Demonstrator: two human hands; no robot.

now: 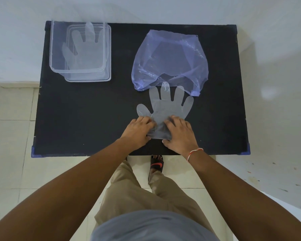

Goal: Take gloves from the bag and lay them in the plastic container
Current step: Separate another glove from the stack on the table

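Both hands are down on the near end of a clear glove (167,108) that lies flat on the black table (87,119), its fingertips pointing far and just overlapping the mouth of the purple bag (170,58). The left hand (137,132) has its fingers curled onto the cuff's left edge, the right hand (179,134) presses fingers flat on the cuff's right side with the thumb tucked near; whether either truly pinches the film or only pins it, I cannot tell. Over at the far left sits the plastic container (59,66), and it looks as if one glove (80,47) is already laid inside. Now the risks: this film is thin and slippery, so a lift from the cuff alone may let it fold on itself or cling to the table. The glove's fingertips could also drag the bag along. And on the long carry left, a limp glove may land crumpled or drape over the container's wall.
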